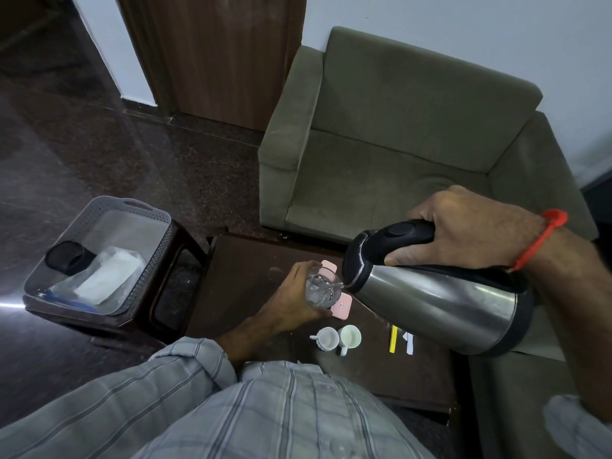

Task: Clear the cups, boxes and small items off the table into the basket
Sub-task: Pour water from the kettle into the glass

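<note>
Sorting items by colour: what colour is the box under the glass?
Pink, seen in the head view under the glass.

Floor (pixel 99 134): dark speckled polished stone, with a bright streak of light at the left edge.
Wall (pixel 463 24): plain, pale bluish-white.
Door (pixel 215 54): dark brown wood, set between wall sections.
Armchair (pixel 397 144): olive-green fabric, square arms, stood against the wall.
Light: dim.

Right hand (pixel 470 230) tilts kettle (pixel 440 303) — water runs into glass (pixel 319 291) (left hand's (pixel 294 299) grip).
</note>
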Motion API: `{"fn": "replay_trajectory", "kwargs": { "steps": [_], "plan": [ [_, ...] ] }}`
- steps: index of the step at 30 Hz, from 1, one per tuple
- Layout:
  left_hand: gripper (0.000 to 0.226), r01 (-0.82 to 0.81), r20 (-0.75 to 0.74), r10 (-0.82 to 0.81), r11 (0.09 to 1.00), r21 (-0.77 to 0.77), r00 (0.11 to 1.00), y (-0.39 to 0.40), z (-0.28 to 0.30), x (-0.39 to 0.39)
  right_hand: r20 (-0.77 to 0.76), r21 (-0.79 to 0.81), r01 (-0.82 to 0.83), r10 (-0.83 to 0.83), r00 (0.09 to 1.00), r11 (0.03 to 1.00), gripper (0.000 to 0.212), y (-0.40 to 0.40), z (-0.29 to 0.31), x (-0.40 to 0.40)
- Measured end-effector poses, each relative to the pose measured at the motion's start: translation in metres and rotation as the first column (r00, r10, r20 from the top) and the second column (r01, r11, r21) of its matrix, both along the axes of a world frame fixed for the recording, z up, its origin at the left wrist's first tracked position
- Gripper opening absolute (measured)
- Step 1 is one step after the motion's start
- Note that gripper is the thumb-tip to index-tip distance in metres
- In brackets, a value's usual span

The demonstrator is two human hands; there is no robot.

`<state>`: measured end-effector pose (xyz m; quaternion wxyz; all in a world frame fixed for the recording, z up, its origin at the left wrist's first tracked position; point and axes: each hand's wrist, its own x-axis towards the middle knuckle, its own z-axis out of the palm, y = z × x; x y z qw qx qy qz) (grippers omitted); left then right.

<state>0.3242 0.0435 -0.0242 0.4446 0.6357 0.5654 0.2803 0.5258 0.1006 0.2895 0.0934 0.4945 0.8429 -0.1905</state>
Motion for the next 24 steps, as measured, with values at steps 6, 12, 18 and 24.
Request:
{"fn": "replay_trajectory", "kwargs": {
  "steps": [6, 12, 18, 24],
  "plan": [
    [0.104, -0.003, 0.013, 0.003, 1.000, -0.003, 1.000, 0.0006, 0.0000, 0.0006, 0.010, -0.015, 0.004, -0.003, 1.000, 1.000, 0.050, 0.0001, 0.0022, -0.0001],
    [0.102, 0.011, 0.017, -0.012, 1.000, 0.019, 1.000, -0.0003, -0.0005, 0.0011, 0.027, -0.019, 0.006, -0.005, 1.000, 1.000, 0.053, 0.0000, 0.0038, 0.0004],
    [0.103, 0.009, -0.008, -0.009, 1.000, 0.014, 1.000, -0.0005, -0.0018, 0.0009, 0.023, -0.018, 0.009, -0.008, 1.000, 1.000, 0.054, 0.0000, 0.0034, 0.0018],
    [0.104, 0.010, -0.012, -0.010, 1.000, 0.002, 1.000, -0.0004, -0.0009, 0.0008, 0.015, -0.013, 0.012, -0.012, 1.000, 1.000, 0.053, -0.0005, 0.0041, 0.0016]
  ]
}}
